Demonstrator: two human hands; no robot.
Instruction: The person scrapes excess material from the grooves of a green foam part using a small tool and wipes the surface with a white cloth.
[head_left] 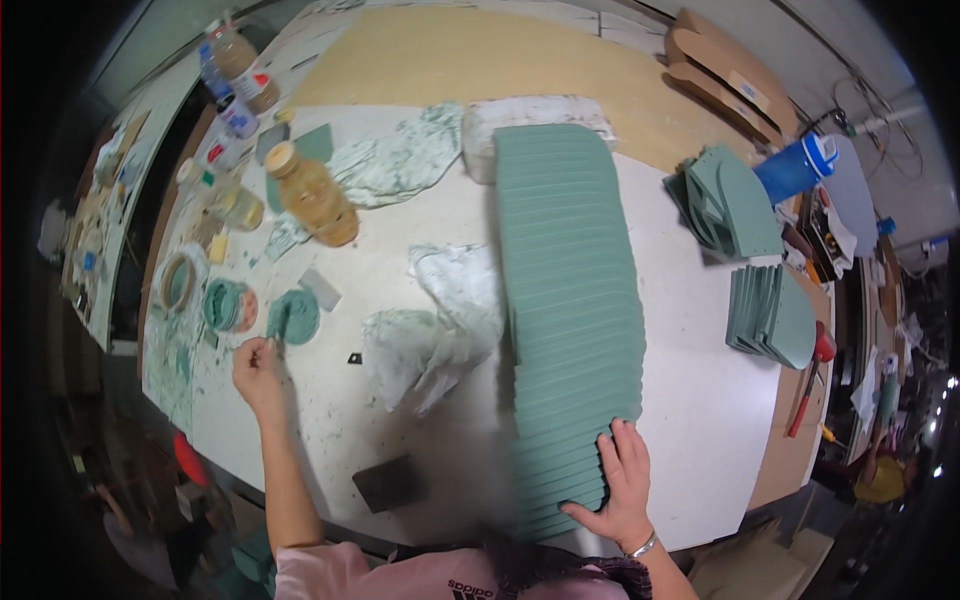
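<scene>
My left hand (257,375) is closed in a pinch at the near edge of a mound of green paste (295,318). What its fingertips hold, if anything, is too small to make out. Beside it stands an open jar (222,304) with green paste inside and smeared on its rim. My right hand (622,485) rests with thumb and fingers spread on the near right end of a long row of overlapping green panels (572,290). The far end of that row leans against a white, stained block (480,140).
Crumpled white cloths (430,325) lie left of the row, and a dark block (390,484) is nearer me. A bottle of amber liquid (315,195) stands beyond the paste. At right are stacked green panels (770,315), a blue bottle (795,170) and a red-handled tool (803,400).
</scene>
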